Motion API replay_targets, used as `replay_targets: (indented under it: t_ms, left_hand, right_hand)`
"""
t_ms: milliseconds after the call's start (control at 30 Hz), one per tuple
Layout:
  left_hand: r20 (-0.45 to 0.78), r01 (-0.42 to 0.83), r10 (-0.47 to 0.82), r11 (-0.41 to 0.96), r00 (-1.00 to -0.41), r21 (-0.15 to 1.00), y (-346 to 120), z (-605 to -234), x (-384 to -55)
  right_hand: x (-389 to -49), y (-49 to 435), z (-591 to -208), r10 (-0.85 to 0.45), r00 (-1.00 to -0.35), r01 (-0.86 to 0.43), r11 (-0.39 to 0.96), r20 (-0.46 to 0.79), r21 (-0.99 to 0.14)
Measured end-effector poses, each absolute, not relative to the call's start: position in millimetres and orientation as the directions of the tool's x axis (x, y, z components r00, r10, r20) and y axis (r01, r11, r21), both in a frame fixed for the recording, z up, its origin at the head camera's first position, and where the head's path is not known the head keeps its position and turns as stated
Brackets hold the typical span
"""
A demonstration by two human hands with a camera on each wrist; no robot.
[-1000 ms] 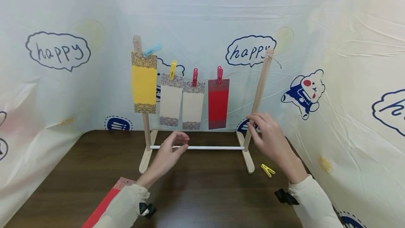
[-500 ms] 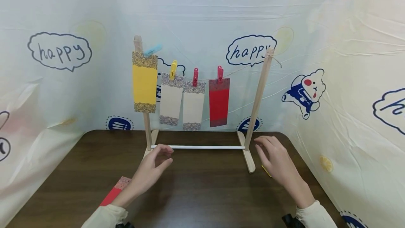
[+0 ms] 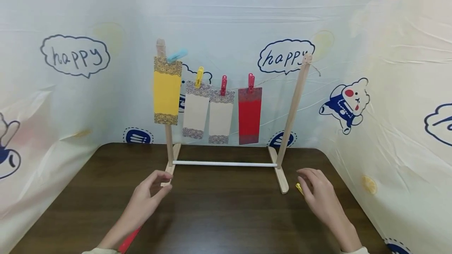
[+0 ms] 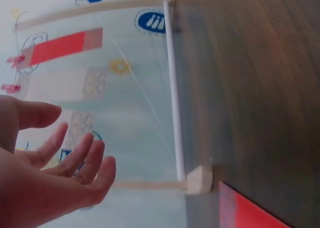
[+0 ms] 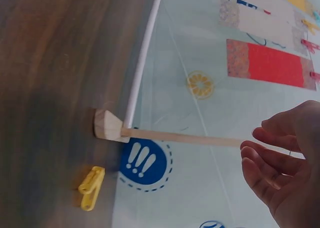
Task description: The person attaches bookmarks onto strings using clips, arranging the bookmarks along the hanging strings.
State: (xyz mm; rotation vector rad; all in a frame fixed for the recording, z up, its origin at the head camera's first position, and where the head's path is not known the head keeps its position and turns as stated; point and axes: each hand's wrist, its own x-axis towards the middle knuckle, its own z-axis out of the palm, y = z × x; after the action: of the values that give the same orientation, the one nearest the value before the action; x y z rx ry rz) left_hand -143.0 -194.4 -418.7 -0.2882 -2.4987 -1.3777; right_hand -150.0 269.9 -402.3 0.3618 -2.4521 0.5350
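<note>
My left hand [image 3: 146, 197] hovers near the left foot of a wooden stand [image 3: 293, 113], fingers loosely bent around nothing. Under that forearm lies a red card [image 4: 255, 210], mostly hidden in the head view. On the right, my right hand [image 3: 321, 195] is relaxed and holds nothing, beside a yellow clothespin [image 5: 91, 188] on the table. From the stand's string hang a yellow card [image 3: 167, 93] with a blue clothespin [image 3: 177, 55], a white card [image 3: 195, 113] with a yellow clothespin, another white card [image 3: 220, 118] and a red card [image 3: 250, 117], these two with red clothespins.
A white rod [image 3: 224, 164] joins the stand's two feet low over the dark wooden table [image 3: 219, 214]. A printed curtain [image 3: 219, 22] closes off the back and both sides. The stand's right foot [image 3: 281, 179] points toward me.
Both hands have drawn back from the stand, lower and toward me, the left also leftward. The right hand has let go of the right post area. The view has shifted slightly.
</note>
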Motion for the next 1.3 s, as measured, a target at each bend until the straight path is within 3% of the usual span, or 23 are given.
replay_targets:
  t_ms: [200,600,900,1167,1300]
  left_hand:
    - [0.26,0.235,0.004,0.438,-0.966,0.868,-210.9,-423.4,-134.2]
    - [0.29,0.217,-0.041,0.569,-0.956,0.794,-234.4,-440.3,-130.4]
    - [0.26,0.164,-0.066,0.622,-0.963,0.766,-251.5,-457.7,-128.3]
    - [0.06,-0.001,-0.06,0.716,-0.996,0.698,-276.7,-463.1,-127.2]
    - [0.025,-0.021,-0.047,0.776,-0.999,0.63,-289.5,-465.6,-127.4]
  right_hand:
    - [-144.1,280.7,-414.0,-0.107,-0.77,-0.367,0.881,0.629,-0.298]
    - [-139.0,302.2,-432.6,-0.041,-0.777,-0.329,0.877,0.628,-0.351]
    - [-138.6,313.3,-461.7,0.147,-0.867,-0.179,0.8,0.476,-0.573]
    - [-144.4,324.9,-480.2,0.236,-0.915,-0.059,0.726,0.328,-0.686]
    - [-146.8,333.5,-487.2,0.218,-0.937,-0.045,0.697,0.271,-0.716]
